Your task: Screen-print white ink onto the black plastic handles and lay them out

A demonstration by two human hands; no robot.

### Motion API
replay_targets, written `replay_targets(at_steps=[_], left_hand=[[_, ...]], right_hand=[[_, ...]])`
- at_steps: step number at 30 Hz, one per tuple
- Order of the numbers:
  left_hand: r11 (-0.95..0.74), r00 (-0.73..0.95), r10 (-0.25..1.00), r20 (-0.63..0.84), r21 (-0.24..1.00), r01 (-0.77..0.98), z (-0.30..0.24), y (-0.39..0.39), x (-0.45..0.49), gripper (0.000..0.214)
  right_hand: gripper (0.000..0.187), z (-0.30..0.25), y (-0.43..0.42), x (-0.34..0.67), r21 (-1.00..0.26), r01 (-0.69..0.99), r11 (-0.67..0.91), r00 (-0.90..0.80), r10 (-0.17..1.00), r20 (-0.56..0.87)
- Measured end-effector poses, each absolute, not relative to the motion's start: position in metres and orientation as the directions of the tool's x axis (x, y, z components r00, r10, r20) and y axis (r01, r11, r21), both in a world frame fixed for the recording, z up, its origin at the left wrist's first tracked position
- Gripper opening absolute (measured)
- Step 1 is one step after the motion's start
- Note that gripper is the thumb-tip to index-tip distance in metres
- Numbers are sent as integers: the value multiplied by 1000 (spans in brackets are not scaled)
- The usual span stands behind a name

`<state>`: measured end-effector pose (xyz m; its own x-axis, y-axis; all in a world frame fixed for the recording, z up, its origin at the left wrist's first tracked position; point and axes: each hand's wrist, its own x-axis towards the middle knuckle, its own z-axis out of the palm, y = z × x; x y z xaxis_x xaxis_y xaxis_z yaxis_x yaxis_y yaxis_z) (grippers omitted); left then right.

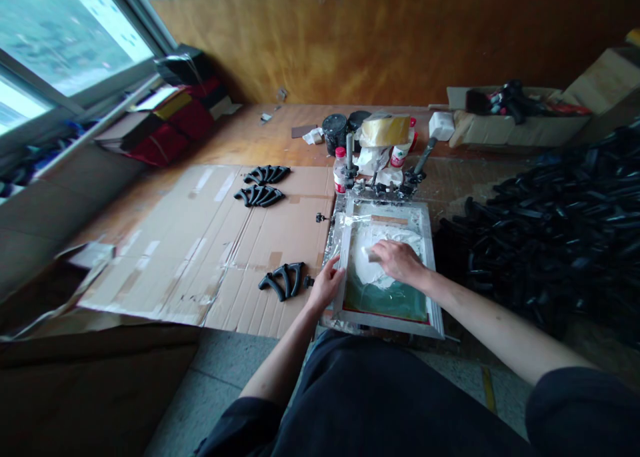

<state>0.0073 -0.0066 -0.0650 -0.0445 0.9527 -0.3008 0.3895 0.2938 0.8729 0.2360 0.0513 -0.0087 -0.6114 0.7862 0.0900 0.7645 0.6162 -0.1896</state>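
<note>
Head view — right grip [401, 262] clamped on pale block [369, 254] above framed screen [385, 302], left grip [327, 284] — unclear.

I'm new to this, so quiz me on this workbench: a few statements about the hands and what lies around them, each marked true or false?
1. The left hand is at the left side of the screen-printing frame. True.
2. The right hand is empty. False: its fingers hold a small pale piece at the white paste; exactly what the piece is, I cannot tell.
3. Black curved parts lie in three groups on the cardboard. True.
4. The big heap of black parts is to the left of the frame. False: it is to the right.
5. The bottle near the frame's far left corner has a red cap. True.
</note>
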Motion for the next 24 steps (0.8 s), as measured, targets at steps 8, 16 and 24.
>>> replay_targets(at_steps=[8, 16, 24], left_hand=[[287, -15, 953, -303, 885, 366, -71, -7, 4, 57], [279, -23, 957, -289, 896, 346, -74, -5, 2, 57], [286, 13, 954, -301, 918, 274, -51, -7, -1, 62]], right_hand=[[23, 0, 34, 263, -306, 471, 827, -856, 513, 70], [32, -24, 20, 256, -227, 490, 842, -790, 539, 292], [34, 14, 76, 236, -381, 665, 643, -574, 766, 289]])
